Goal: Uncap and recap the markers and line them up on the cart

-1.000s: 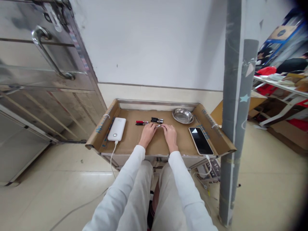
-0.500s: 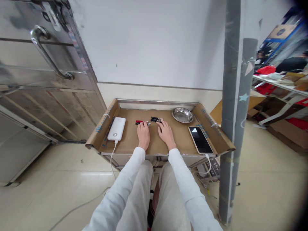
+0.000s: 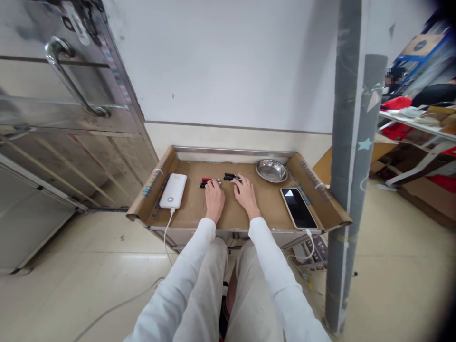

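Slim red and black pen-like pieces [image 3: 205,181] lie side by side on the brown cardboard surface, left of the middle. My left hand [image 3: 214,199] rests at their near side, its fingertips on or just over them; it looks open, the fingers extended. A second small group of black pen-like pieces [image 3: 231,176] with silvery parts lies to the right. My right hand [image 3: 245,195] is open at this group's near right end, fingers apart and curved down, touching or very close. Both groups are partly hidden by fingers and too small to name exactly.
A white power bank [image 3: 173,191] with a cable lies left. On the right are a shiny metal bowl [image 3: 271,171] and a phone [image 3: 298,209] with a cable. The cardboard lining [image 3: 192,213] has raised sides. A grey pillar [image 3: 351,190] stands right, a metal door [image 3: 64,156] left.
My left hand has shifted slightly right, showing more of the red and black pieces. My right hand has barely moved. The view has turned very slightly.
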The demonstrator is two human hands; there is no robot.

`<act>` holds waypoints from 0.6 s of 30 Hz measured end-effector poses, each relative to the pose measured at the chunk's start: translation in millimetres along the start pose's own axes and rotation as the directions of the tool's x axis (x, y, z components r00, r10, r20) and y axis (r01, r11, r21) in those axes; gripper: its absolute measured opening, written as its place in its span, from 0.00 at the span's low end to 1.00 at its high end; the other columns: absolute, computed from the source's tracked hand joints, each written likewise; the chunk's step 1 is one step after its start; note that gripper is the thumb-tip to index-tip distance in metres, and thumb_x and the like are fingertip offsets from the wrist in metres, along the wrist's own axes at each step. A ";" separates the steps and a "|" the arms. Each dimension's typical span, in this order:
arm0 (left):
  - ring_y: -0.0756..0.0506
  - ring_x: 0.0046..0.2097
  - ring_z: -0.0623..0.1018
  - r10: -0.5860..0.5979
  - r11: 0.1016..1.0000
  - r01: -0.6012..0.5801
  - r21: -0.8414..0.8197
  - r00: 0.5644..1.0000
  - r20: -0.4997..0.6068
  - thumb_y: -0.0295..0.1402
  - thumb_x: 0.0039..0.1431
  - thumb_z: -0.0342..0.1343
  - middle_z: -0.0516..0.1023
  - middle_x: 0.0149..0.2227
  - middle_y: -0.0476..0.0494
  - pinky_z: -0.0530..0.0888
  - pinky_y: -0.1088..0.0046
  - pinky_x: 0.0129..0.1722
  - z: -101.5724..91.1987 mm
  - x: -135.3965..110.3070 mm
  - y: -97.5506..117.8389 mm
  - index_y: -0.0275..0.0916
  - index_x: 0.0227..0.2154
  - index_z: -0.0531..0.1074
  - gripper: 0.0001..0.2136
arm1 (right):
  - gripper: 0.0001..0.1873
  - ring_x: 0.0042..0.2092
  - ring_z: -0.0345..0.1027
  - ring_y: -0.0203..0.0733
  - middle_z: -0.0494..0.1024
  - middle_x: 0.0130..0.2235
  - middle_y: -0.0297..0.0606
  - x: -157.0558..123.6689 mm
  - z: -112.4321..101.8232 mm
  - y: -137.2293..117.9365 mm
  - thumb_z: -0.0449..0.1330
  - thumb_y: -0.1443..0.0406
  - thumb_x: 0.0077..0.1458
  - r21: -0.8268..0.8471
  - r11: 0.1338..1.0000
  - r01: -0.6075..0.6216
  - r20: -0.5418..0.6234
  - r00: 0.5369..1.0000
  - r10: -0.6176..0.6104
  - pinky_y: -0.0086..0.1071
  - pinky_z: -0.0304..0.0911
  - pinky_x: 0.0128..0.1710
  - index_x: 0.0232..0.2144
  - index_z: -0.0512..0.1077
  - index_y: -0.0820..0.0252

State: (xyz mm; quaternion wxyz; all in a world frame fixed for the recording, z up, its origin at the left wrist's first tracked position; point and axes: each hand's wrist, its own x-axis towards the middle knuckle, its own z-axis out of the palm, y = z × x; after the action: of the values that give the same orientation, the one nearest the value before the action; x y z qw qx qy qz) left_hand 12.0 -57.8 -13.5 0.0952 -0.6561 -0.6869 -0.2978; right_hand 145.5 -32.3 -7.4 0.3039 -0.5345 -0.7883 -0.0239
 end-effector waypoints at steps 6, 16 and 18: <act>0.40 0.45 0.70 0.241 0.969 -0.234 -0.075 0.966 0.093 0.25 0.62 0.41 0.69 0.40 0.34 0.67 0.62 0.48 10.7 7.3 5.5 0.31 0.39 0.66 0.09 | 0.14 0.44 0.59 0.47 0.69 0.43 0.45 -0.5 -1.6 4.0 0.48 0.71 0.57 -0.087 0.991 -0.102 -0.041 0.994 0.099 0.38 0.56 0.46 0.42 0.70 0.60; 0.40 0.45 0.70 0.216 0.976 -0.214 -0.030 0.971 0.099 0.23 0.63 0.39 0.70 0.38 0.36 0.67 0.59 0.48 23.5 19.7 13.1 0.33 0.38 0.67 0.10 | 0.10 0.42 0.59 0.47 0.69 0.39 0.45 -2.1 1.5 7.0 0.49 0.69 0.57 -0.132 0.984 -0.123 -0.029 0.992 0.120 0.37 0.55 0.43 0.38 0.69 0.61; 0.40 0.45 0.70 0.202 0.979 -0.199 -0.033 0.974 0.101 0.24 0.63 0.39 0.69 0.38 0.35 0.67 0.59 0.48 25.0 20.5 13.1 0.33 0.37 0.67 0.10 | 0.10 0.42 0.59 0.47 0.69 0.39 0.45 -2.6 2.5 8.2 0.49 0.68 0.58 -0.134 0.982 -0.130 -0.032 0.991 0.127 0.38 0.55 0.43 0.38 0.69 0.61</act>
State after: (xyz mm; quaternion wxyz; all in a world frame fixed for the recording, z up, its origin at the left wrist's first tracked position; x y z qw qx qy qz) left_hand 28.6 -27.6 -19.2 0.0815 -0.7376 -0.6177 -0.2601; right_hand 152.0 -30.0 -13.1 0.2769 -0.6033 -0.7451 -0.0638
